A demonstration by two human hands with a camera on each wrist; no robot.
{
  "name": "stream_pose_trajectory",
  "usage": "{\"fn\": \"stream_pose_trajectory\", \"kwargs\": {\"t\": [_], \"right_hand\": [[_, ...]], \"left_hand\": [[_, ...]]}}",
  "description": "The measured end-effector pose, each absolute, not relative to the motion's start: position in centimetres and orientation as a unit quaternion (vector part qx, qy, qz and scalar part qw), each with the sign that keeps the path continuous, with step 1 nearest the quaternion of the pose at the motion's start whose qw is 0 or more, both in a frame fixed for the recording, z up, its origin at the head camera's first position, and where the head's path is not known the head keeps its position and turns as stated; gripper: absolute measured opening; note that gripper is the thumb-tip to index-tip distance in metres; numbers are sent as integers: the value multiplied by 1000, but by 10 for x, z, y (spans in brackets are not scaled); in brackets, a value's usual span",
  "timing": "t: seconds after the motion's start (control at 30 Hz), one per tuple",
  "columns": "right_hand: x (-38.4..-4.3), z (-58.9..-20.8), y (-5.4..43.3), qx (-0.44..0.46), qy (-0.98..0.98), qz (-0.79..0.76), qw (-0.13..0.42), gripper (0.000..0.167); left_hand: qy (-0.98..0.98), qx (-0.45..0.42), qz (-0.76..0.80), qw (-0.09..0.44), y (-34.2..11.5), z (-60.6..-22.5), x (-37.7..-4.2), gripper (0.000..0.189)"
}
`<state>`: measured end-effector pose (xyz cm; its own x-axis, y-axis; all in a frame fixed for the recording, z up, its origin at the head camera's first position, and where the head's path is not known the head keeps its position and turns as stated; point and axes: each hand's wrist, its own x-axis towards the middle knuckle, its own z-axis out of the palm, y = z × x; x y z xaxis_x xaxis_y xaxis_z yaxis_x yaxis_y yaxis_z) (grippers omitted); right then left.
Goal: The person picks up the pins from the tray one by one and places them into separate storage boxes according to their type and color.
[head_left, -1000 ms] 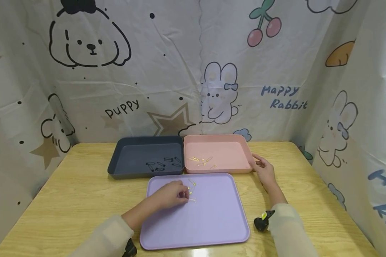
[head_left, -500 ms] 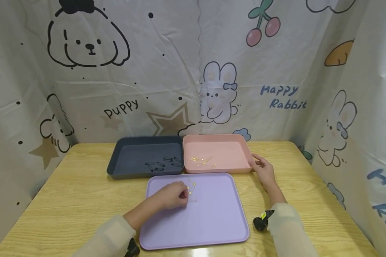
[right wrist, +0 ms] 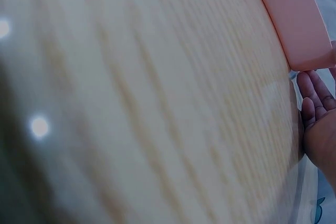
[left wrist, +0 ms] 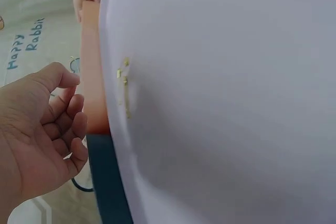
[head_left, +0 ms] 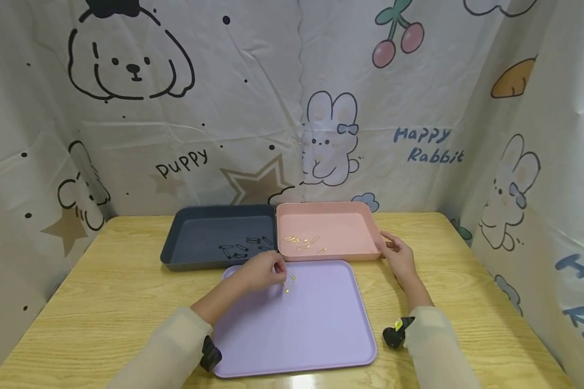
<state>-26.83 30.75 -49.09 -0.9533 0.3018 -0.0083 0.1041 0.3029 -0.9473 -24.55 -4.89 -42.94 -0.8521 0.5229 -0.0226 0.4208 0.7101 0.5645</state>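
My left hand is above the far left part of the lilac tray, its thumb and index finger pinched together. The small gold safety pin in that pinch is mostly hidden by the fingers. In the left wrist view the hand shows its other fingers curled. Close by on the tray lie a few gold safety pins. My right hand touches the right end of the pink tray with loosely bent fingers. In the right wrist view its fingers lie at that tray's corner.
Several gold safety pins lie inside the pink tray. A dark grey tray beside it, on the left, contains several black safety pins. All trays stand on a wooden table, before a printed curtain.
The gold safety pin nearest my left fingertips has left the lilac tray. My left hand has moved away from me, towards the two far trays. The right hand stays at the pink tray.
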Motion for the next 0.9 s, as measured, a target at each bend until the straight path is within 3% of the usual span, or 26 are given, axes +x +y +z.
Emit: {"fn": "stream_pose_trajectory", "kwargs": {"t": [0.9], "right_hand": [[-269,-492,309,-117,-806,572,97,51]], "left_hand": [[910,218,344,79,-15,-412,-294,5]]}}
